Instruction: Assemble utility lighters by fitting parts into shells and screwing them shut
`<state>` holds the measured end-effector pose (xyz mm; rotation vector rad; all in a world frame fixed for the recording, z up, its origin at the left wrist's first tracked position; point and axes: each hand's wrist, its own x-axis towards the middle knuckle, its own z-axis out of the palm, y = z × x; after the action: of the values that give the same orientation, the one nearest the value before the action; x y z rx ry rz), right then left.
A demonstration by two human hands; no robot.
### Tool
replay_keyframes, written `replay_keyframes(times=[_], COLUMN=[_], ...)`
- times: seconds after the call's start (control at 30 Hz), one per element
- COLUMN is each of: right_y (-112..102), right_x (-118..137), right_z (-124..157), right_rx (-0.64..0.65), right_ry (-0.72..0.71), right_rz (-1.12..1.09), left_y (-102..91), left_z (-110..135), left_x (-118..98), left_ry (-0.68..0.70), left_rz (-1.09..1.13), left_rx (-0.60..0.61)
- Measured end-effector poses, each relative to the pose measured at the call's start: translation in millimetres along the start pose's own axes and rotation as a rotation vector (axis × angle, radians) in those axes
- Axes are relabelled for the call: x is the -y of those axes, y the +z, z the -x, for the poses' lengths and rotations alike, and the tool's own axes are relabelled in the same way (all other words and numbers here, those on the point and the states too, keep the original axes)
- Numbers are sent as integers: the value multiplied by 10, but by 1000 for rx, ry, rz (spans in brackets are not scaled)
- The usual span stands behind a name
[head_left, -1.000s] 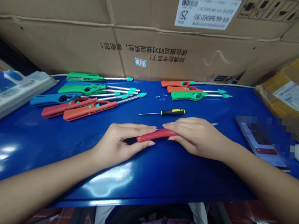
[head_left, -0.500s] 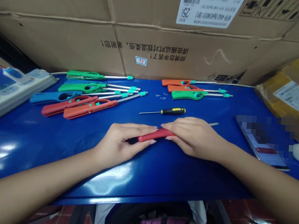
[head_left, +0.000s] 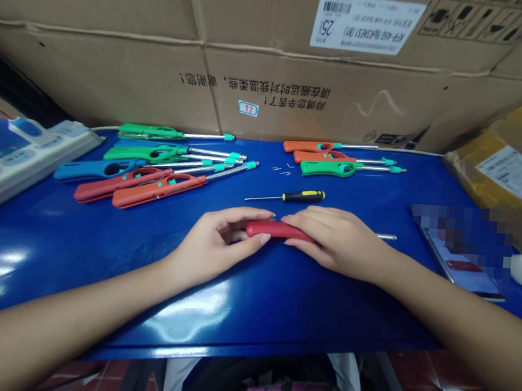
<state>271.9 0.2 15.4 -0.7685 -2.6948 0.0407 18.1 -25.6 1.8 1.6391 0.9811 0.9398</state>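
A red long-nosed lighter (head_left: 270, 229) lies across both hands, just above or on the table; I cannot tell which. My left hand (head_left: 211, 239) pinches the rounded handle end between thumb and fingers. Over the middle of the lighter, my right hand (head_left: 340, 243) is wrapped, hiding the trigger area. The tip of its metal tube sticks out to the right. Beyond my hands lies a screwdriver (head_left: 303, 196) with a black and yellow handle. Several small metal pieces (head_left: 283, 169) are scattered behind it.
Several coloured lighters (head_left: 143, 188) lie at the back left, and a green lighter (head_left: 328, 168) with two orange ones at the back right. A power strip (head_left: 31, 155) stands left, a phone (head_left: 470, 278) right. A large carton (head_left: 261, 58) walls off the back.
The red lighter has turned to lie more level, its tube tip now lower and further right. My left fingers have shifted on the handle end. My right hand still holds it.
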Motion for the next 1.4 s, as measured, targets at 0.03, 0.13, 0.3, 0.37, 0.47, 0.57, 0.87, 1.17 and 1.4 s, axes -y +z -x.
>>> replay_keyframes(times=[0.03,0.13,0.3,0.37,0.47,0.57,0.87,1.17,1.4], right_y=[-7,-59,-190,-209,-193,-160,-140,-208,-267], right_x=[-5,-14,-5,8,15,-14,-40,-85,-196], right_z=[-5,-10,-3,-1,7,24,70,61,101], right_rx=[21,100,280,284,255,240,254,193,163], right_ry=[8,92,337,371,371,340,248,218,187], right_rz=[-18,-46,-137,-126,-85,-123,-148,-205,-144], left_y=[-1,-2,9,16,22,9,-47,-77,-87], left_z=[2,11,20,20,19,13,9,48,40], left_x=[-1,-9,-17,-26,-54,-77,-51,-94,-109], left_ry=[9,57,131,113,13,-33,27,143,159], left_rz=[17,25,-34,-28,2,-18,-141,-263,-301], left_rx=[-4,-23,-61,-54,-31,-24,3,-24,-73])
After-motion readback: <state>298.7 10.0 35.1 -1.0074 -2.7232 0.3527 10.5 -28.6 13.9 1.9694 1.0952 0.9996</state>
